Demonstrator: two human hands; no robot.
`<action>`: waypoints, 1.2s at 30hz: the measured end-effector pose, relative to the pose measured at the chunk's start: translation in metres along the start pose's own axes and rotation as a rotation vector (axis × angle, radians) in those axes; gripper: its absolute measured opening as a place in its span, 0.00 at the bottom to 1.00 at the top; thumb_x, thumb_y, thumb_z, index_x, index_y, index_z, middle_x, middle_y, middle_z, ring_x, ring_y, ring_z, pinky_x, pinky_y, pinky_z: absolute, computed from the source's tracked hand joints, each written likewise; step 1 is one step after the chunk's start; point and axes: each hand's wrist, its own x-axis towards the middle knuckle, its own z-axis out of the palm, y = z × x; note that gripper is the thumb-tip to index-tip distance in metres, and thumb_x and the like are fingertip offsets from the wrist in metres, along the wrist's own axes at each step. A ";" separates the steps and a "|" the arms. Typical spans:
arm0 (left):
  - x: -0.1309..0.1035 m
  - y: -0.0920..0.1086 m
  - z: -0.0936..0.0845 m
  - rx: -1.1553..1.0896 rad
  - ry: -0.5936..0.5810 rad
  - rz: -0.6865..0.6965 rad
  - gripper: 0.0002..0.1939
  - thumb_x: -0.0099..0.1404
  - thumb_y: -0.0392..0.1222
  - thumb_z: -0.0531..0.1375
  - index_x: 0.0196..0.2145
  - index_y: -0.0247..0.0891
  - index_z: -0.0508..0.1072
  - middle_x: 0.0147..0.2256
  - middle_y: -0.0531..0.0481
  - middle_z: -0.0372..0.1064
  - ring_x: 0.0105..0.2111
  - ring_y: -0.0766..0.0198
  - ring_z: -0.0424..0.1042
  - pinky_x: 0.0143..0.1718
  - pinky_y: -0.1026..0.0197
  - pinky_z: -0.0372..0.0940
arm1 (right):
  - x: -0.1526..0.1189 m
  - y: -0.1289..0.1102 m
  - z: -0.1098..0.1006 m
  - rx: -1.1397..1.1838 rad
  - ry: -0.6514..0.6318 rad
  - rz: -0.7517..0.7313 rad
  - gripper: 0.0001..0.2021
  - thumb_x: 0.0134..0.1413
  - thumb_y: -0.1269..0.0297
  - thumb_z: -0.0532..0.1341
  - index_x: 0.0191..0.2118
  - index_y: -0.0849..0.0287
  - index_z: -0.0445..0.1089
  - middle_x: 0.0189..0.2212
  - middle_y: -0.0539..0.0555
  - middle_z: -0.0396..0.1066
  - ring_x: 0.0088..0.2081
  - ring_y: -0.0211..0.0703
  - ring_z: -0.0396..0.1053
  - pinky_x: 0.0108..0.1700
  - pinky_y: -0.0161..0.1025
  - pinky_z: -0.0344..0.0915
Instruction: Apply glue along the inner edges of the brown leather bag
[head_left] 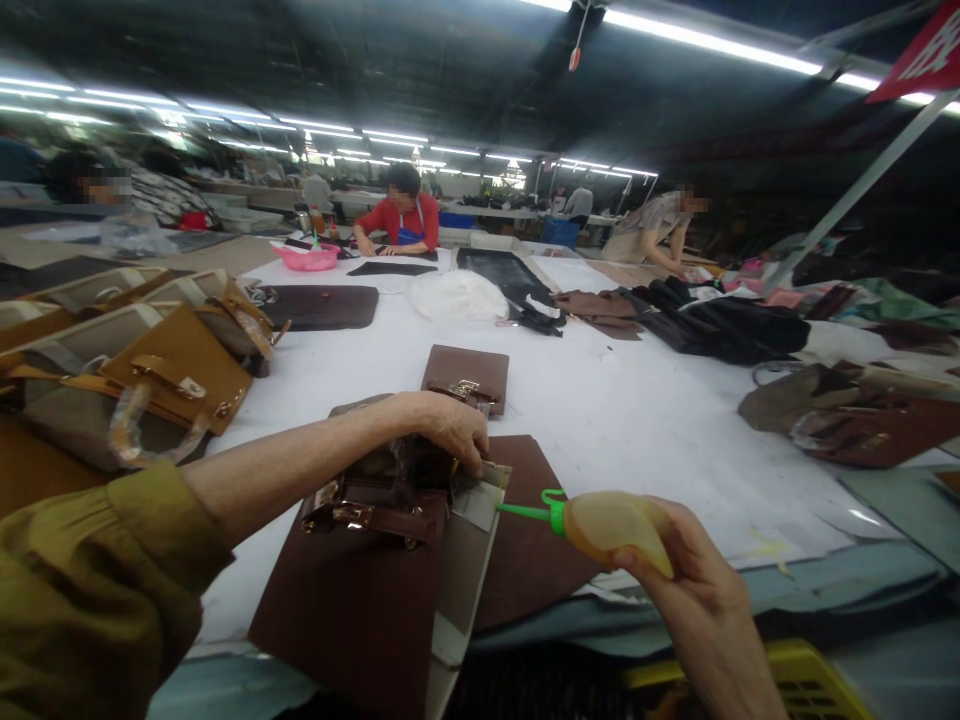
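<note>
Fingertips of left hand (459, 430) partly hidden, bent down at bag's pale edge, grip unclear; brown bag (360, 590) cut off below, on table (622, 400); right hand (686, 560) wrapped round glue bottle (615, 525), nozzle toward edge

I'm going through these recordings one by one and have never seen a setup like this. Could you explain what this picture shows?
There is no machine here: the two bare hands belong to a person wearing a head camera, which took this single picture looking forward and down. The right hand holds a squeeze bottle of yellowish liquid, its green nozzle at the pale edge of a dark brown bag. The left hand touches that bag. On the white-covered table lie tan bags at left, a reddish-brown bag at right and a pink basket. Other people work beyond.
</note>
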 end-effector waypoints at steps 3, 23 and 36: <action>0.000 0.001 0.003 0.014 0.034 0.004 0.11 0.54 0.46 0.58 0.30 0.36 0.75 0.21 0.55 0.65 0.21 0.67 0.61 0.21 0.65 0.53 | 0.002 -0.003 0.002 -0.009 0.061 -0.012 0.18 0.42 0.58 0.68 0.40 0.58 0.68 0.34 0.52 0.73 0.35 0.45 0.70 0.36 0.33 0.68; -0.006 0.010 0.008 0.042 0.073 -0.048 0.10 0.54 0.45 0.57 0.28 0.36 0.72 0.20 0.55 0.63 0.20 0.68 0.59 0.20 0.64 0.50 | -0.023 0.017 0.007 0.026 -0.060 0.089 0.18 0.42 0.59 0.69 0.41 0.55 0.69 0.35 0.51 0.74 0.35 0.45 0.71 0.36 0.32 0.69; -0.004 0.006 0.011 0.031 0.090 -0.030 0.11 0.53 0.47 0.57 0.29 0.37 0.72 0.21 0.55 0.64 0.20 0.68 0.59 0.19 0.64 0.49 | -0.054 0.066 0.003 0.047 -0.090 0.111 0.18 0.42 0.59 0.69 0.42 0.54 0.70 0.36 0.52 0.74 0.36 0.45 0.72 0.37 0.30 0.69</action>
